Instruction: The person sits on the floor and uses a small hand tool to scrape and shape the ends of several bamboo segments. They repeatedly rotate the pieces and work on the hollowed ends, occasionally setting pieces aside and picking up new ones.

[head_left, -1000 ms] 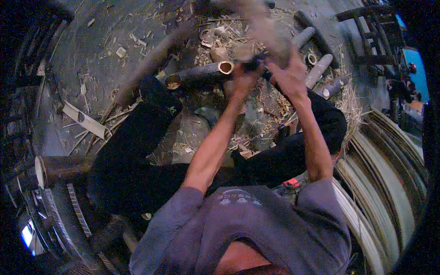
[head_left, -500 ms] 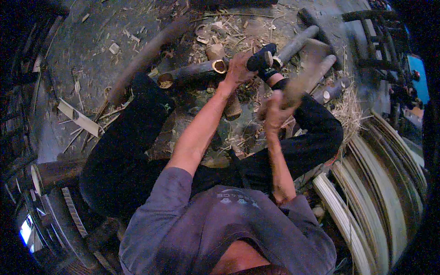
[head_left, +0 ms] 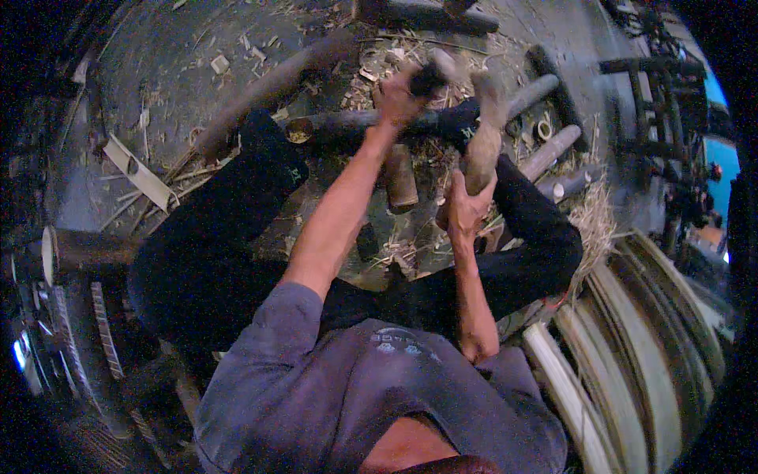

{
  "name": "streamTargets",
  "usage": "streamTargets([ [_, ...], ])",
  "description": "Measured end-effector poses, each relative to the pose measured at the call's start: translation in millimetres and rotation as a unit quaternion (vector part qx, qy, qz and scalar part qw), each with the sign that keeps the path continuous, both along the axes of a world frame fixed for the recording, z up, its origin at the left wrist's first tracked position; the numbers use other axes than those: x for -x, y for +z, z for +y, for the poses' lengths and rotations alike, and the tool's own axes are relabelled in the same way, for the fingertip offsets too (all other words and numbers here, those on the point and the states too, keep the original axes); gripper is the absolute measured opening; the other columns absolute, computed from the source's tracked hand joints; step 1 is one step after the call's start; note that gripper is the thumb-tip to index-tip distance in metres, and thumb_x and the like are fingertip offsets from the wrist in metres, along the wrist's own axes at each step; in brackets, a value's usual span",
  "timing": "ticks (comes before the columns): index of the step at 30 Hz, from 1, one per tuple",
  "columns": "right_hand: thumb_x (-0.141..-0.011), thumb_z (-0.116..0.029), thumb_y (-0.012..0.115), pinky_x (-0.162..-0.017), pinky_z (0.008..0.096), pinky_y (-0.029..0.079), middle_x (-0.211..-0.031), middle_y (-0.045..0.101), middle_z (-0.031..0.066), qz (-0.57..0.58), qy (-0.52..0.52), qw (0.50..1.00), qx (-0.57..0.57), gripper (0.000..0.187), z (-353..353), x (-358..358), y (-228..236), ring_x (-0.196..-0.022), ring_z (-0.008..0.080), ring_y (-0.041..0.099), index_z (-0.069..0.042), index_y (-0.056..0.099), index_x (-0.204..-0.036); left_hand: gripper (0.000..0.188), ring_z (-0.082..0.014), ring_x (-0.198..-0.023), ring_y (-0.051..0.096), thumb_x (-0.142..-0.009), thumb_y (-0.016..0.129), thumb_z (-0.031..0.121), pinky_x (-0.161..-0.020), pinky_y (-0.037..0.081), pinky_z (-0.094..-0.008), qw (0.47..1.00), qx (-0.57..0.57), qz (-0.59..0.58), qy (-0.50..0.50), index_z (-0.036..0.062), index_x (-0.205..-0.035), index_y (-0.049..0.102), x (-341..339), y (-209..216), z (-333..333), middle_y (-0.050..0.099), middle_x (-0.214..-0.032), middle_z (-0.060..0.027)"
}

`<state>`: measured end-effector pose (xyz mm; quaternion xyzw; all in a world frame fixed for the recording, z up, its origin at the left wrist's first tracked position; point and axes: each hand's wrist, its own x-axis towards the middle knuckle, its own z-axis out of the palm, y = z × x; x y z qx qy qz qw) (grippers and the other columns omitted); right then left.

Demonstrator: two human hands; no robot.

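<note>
Wooden club (head_left: 483, 150): how does it look, and where is it?
Pale tan and roughly shaped. It swells above the grip, narrows, and ends in a blurred tip. From the middle of the view, it sits between one and two o'clock, pointing near twelve.
Who has it?
The right hand (head_left: 468, 207), clamped around its lower end.
And the left hand (head_left: 399, 99)?
At twelve o'clock, blurred, with fingers curled around a dark object (head_left: 427, 80). That one is black, with a pale, rounded smear at its far end; I cannot tell its exact form.
What lies nearby?
A long brown tube (head_left: 339, 122) runs past the left wrist, its open end at eleven o'clock; I cannot tell whether they touch. Pale strips (head_left: 643, 355) curve together at four o'clock.
</note>
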<state>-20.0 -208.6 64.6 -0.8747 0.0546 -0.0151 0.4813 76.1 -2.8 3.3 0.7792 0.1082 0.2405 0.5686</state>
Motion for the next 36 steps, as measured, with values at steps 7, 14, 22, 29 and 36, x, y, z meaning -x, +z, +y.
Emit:
streamTargets([
  [7, -0.073, -0.020, 0.070, -0.084, 0.0359, 0.046, -0.109, 0.059, 0.0168, 0.033, 0.238, 0.971, -0.005, 0.065, 76.4, 23.2, 60.2, -0.100, 0.0279, 0.059, -0.009, 0.038, -0.129, 0.037, -0.0185, -0.075, 0.061, -0.073, 0.072, 0.022, -0.068, 0.049, -0.0361, 0.894, 0.446, 0.003, 0.050, 0.0000, -0.099, 0.059, 76.8, 32.8, 62.4, 0.064, -0.091, -0.0053],
  [14, -0.065, -0.022, 0.074, -0.080, 0.0425, 0.048, -0.107, 0.058, 0.0221, -0.085, 0.401, 0.910, -0.057, 0.076, 120.4, 38.3, 60.4, -0.097, 0.0388, 0.058, -0.014, 0.036, -0.131, 0.040, -0.0213, -0.075, 0.060, -0.071, 0.073, 0.024, -0.068, 0.049, -0.0367, 0.855, 0.513, 0.076, -0.022, 0.0007, -0.100, 0.058, 113.3, -18.1, 34.3, 0.063, -0.089, -0.0069],
  [22, -0.066, -0.025, 0.072, -0.077, 0.0458, 0.047, -0.095, 0.061, 0.0242, -0.003, 0.388, 0.922, 0.001, 0.077, 122.4, 46.8, 69.2, -0.089, 0.0421, 0.059, -0.013, 0.033, -0.131, 0.044, -0.0245, -0.075, 0.059, -0.069, 0.074, 0.026, -0.068, 0.048, -0.0373, 0.848, 0.518, 0.099, -0.058, 0.0016, -0.102, 0.057, 115.0, -21.5, 28.3, 0.061, -0.087, -0.0087],
  [29, -0.067, -0.027, 0.071, -0.081, 0.0428, 0.049, -0.106, 0.058, 0.0225, 0.030, 0.355, 0.934, -0.009, 0.074, 107.6, 38.0, 66.2, -0.096, 0.0377, 0.058, -0.011, 0.037, -0.130, 0.047, -0.0273, -0.075, 0.058, -0.068, 0.075, 0.028, -0.068, 0.048, -0.0379, 0.852, 0.510, 0.113, -0.031, 0.0024, -0.103, 0.056, 127.2, -25.0, 18.2, 0.060, -0.086, -0.0103],
  [36, -0.074, -0.028, 0.073, -0.086, 0.0359, 0.045, -0.110, 0.058, 0.0172, -0.038, 0.223, 0.974, -0.013, 0.069, 42.6, 24.6, 74.5, -0.101, 0.0275, 0.058, -0.001, 0.038, -0.128, 0.051, -0.0301, -0.075, 0.058, -0.067, 0.075, 0.030, -0.068, 0.047, -0.0385, 0.955, 0.286, 0.067, 0.042, 0.0032, -0.104, 0.055, 61.4, -13.8, -37.2, 0.059, -0.084, -0.0119],
])
